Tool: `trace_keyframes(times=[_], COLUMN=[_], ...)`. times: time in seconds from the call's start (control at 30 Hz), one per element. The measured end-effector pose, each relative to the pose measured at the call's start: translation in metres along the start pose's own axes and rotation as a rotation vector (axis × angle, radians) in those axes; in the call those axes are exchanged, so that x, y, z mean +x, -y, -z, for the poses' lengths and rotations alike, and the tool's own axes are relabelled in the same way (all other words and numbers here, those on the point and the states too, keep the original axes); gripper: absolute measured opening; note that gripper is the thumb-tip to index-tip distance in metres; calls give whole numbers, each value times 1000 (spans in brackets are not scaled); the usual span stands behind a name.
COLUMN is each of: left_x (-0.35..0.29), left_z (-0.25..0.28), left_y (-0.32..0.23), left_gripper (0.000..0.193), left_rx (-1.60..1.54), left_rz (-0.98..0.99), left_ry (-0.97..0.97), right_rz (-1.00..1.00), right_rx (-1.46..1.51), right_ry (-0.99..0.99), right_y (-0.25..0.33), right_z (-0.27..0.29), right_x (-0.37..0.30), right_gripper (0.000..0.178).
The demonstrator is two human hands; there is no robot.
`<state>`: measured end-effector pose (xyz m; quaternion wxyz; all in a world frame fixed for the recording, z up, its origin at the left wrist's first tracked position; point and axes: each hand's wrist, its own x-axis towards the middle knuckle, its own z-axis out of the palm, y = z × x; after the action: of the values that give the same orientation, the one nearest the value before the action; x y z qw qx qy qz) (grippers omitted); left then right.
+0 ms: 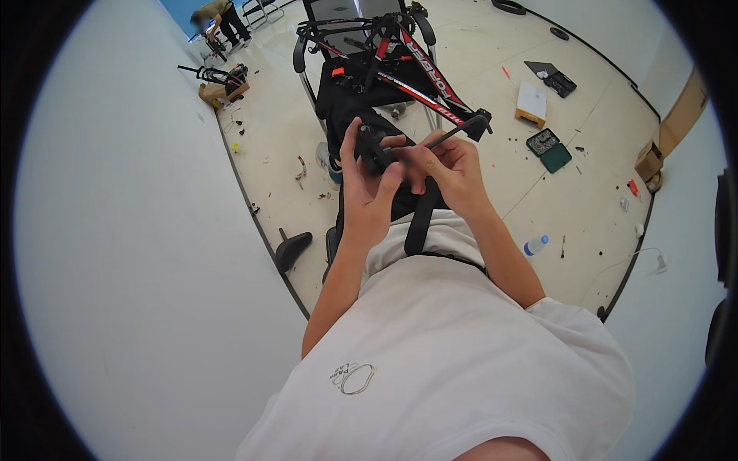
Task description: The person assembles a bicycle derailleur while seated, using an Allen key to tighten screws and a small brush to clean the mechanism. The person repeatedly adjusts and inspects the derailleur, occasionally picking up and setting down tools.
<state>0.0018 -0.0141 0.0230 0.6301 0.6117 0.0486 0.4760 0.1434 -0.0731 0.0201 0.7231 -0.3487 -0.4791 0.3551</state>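
Note:
Above my lap, my left hand (pixel 369 184) is closed around a small black bicycle part (pixel 374 150), its exact kind blurred. My right hand (pixel 455 170) pinches a dark L-shaped hex key (pixel 461 127), whose bent end points away to the right. The right fingertips come close to the black part, and whether the key touches it is hidden by the fingers. Beyond my hands, a black, red and white bicycle frame (pixel 434 84) lies across a black office chair (pixel 332 100), apart from both hands.
An orange-red piece (pixel 338 72) rests on the chair seat. On the floor lie a bike saddle (pixel 293 250) at left, and at right a green tool case (pixel 555 158), a black case (pixel 561 83), a white-and-yellow box (pixel 530 104) and a water bottle (pixel 536 245). Another person (pixel 223 19) bends over at far left.

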Motion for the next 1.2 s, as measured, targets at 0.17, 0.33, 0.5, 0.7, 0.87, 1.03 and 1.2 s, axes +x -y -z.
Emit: trace_keyframes(times=[0.17, 0.33, 0.5, 0.7, 0.87, 1.03, 1.2], left_x=[1, 1, -4, 5, 3, 2, 4], left_z=[4, 12, -2, 13, 5, 6, 10], left_y=[7, 9, 1, 3, -8, 1, -7], left_gripper=[77, 77, 76, 70, 72, 77, 75], left_rx=[272, 475, 196, 78, -45, 13, 125], left_rz=[-216, -325, -41, 30, 107, -32, -46], left_ry=[19, 111, -8, -57, -44, 26, 20], right_rz=[-55, -146, -192, -189, -133, -101, -127], right_rx=[75, 146, 136, 62, -20, -33, -15], right_ry=[-29, -60, 82, 174, 154, 156, 123], right_y=[-5, -7, 3, 10, 13, 15, 11], right_z=[-1, -2, 2, -3, 1, 2, -4], right_x=[0, 0, 1, 1, 0, -1, -3], right_gripper=[21, 22, 16, 10, 11, 11, 14])
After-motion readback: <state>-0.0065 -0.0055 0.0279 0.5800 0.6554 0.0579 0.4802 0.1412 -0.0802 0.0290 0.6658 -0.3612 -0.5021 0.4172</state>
